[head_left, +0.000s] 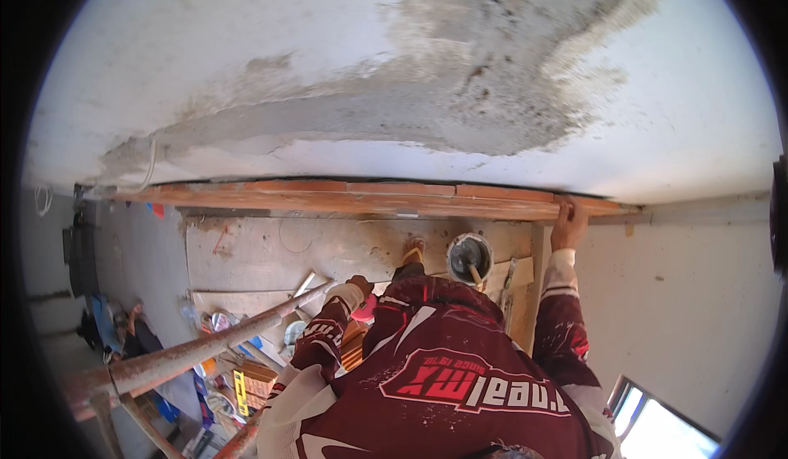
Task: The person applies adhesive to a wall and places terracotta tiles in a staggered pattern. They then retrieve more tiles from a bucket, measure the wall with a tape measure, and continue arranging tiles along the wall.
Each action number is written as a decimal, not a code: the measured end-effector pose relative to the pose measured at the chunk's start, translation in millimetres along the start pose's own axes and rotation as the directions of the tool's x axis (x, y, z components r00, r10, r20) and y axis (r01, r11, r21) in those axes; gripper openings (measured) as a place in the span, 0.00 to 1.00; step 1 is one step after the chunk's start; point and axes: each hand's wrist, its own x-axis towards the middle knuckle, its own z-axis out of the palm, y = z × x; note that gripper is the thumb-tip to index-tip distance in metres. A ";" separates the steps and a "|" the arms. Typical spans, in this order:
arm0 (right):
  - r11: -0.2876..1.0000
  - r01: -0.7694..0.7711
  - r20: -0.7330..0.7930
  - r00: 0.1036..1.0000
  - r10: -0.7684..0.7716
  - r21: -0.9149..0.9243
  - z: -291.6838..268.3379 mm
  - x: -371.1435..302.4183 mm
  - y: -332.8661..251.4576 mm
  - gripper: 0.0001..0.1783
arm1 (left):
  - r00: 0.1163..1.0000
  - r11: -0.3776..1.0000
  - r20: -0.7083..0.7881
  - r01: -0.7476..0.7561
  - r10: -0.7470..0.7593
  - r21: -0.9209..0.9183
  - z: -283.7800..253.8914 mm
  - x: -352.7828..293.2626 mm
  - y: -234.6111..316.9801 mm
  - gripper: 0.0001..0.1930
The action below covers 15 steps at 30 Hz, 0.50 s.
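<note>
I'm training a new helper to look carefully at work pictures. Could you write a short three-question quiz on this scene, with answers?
1. Which of the person's hands touches the long orange-brown ledge?
2. True or false: the bucket is covered by a lid.
3. Fill in the missing word: the spirit level at the lower left of the picture is ____.

Key:
1. The right hand.
2. False: it is open at the top, and a light-coloured handle sticks out of it.
3. Yellow.
</note>
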 end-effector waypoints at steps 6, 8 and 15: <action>0.986 -0.168 0.370 0.917 0.147 0.023 -0.3 -85.5 -10.5 0.12 | 0.994 0.991 0.012 -0.110 0.111 -0.069 20.2 6.6 -3.5 0.15; 0.999 0.000 0.452 0.892 -0.021 0.045 22.3 -142.7 26.6 0.14 | 0.973 0.940 -0.001 -0.223 0.231 0.260 51.8 32.9 -12.1 0.15; 0.966 -0.172 0.978 0.048 0.202 -0.191 31.0 -237.9 137.7 0.29 | 0.989 0.977 -0.023 -0.138 0.143 0.162 104.3 27.0 4.0 0.15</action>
